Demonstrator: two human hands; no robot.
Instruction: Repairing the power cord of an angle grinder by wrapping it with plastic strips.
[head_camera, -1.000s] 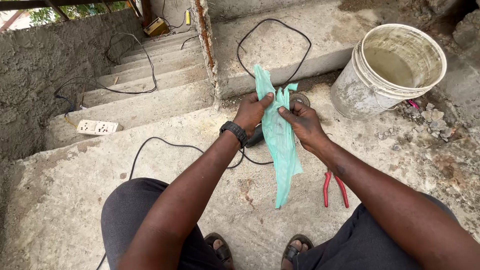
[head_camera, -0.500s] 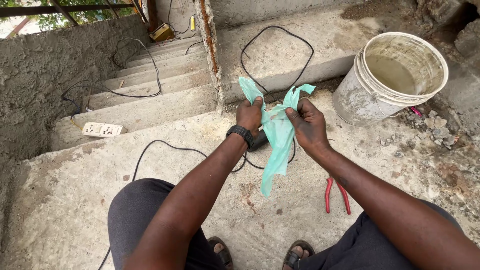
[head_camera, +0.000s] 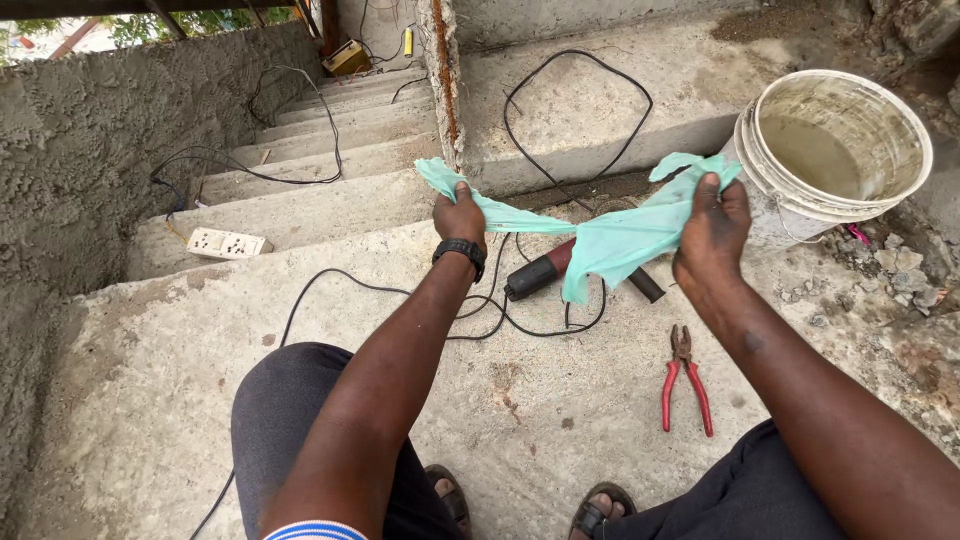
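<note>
Left hand (head_camera: 460, 215) and right hand (head_camera: 712, 225) gripping shut on cloth (head_camera: 610, 235), stretching it above grinder (head_camera: 545, 272); pliers (head_camera: 686, 378) lying right of grinder

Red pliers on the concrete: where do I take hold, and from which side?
Grip the red pliers around both red handles, coming from above on the near side. They lie flat, jaws pointing away toward the bucket, handles spread toward the person, with bare concrete around them. Both hands are busy stretching the green cloth.

A thin, crumpled pale-green plastic bag (head_camera: 600, 235) is stretching between both hands' fingers, pinched at each end, its middle sagging below the fingertips.
</note>
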